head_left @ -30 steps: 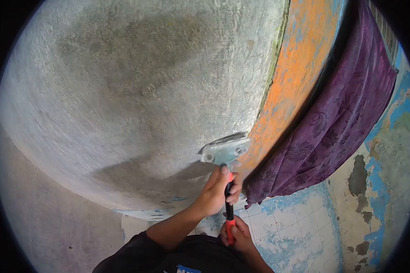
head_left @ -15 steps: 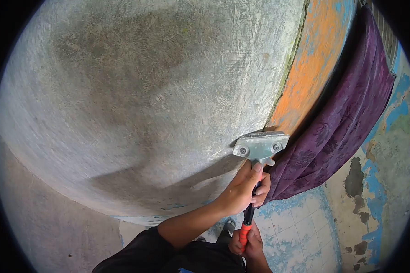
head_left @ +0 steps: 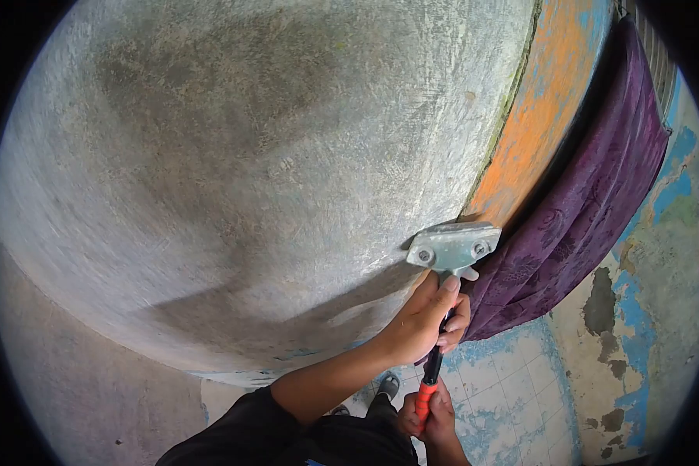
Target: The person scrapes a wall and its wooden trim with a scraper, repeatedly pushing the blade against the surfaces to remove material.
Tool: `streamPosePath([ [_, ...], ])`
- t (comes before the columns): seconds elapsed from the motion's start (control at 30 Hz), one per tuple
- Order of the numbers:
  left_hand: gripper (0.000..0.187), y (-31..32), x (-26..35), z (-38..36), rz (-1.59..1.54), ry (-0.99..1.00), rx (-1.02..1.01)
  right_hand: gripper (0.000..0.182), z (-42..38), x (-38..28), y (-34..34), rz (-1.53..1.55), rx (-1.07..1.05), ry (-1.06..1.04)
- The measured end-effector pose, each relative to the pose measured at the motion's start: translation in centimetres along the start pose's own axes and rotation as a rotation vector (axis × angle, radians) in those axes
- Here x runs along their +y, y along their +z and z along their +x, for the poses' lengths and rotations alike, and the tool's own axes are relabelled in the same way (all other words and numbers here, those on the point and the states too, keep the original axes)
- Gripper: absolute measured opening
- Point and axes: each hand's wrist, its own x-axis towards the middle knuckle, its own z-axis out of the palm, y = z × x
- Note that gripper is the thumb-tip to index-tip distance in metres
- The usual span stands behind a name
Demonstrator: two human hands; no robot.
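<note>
A long-handled scraper [head_left: 457,247] has a wide metal head with two screws, a black shaft and a red grip. Its head lies at the lower part of the grey wall [head_left: 287,171], beside the orange-painted door frame [head_left: 532,147]; whether the blade edge touches is hard to tell. My left hand [head_left: 431,314] is wrapped around the shaft just below the head, thumb pointing up along it. Lower down, in front of my body, my right hand [head_left: 431,415] is closed around the red grip.
A purple patterned curtain [head_left: 551,248] hangs right of the frame, close to the scraper head. Beyond it stands a wall with peeling blue paint [head_left: 641,349]. Pale floor tiles [head_left: 512,380] with blue stains lie below, near my feet [head_left: 388,384].
The scraper head and both hands have shifted slightly right in view. The wall and door frame have also shifted a little right. Both hands keep their hold.
</note>
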Motion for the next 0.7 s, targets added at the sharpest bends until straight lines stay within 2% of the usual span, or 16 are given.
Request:
streamPosePath([
  [0.7, 0.036, -0.7, -0.2, -0.3, -0.074, -0.013, -0.032, 0.052, -0.2, 0.9, -0.1, 0.026, 0.020, 0.023],
])
